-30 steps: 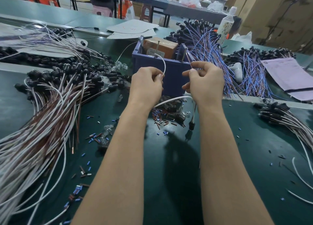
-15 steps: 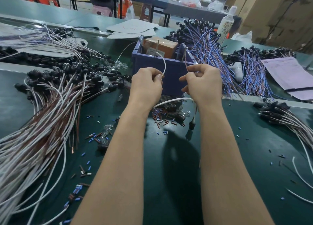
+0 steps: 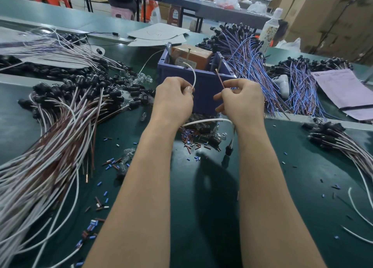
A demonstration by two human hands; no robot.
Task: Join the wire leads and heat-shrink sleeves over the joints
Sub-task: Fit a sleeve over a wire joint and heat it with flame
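A person's left hand (image 3: 173, 98) pinching a white lead (image 3: 193, 76) that arcs upward, right hand (image 3: 241, 100) beside it pinching an upright brown lead (image 3: 220, 79); both hands held before a blue bin (image 3: 203, 94), loose sleeves (image 3: 189, 138) scattered on the counter (image 3: 201, 207) beneath them

Blue bin (image 3: 203, 94) holds brown carton (image 3: 199, 57). Bottle (image 3: 271, 28) behind-right of bin, pink form (image 3: 341, 88) right, white sheets (image 3: 159, 34) behind.
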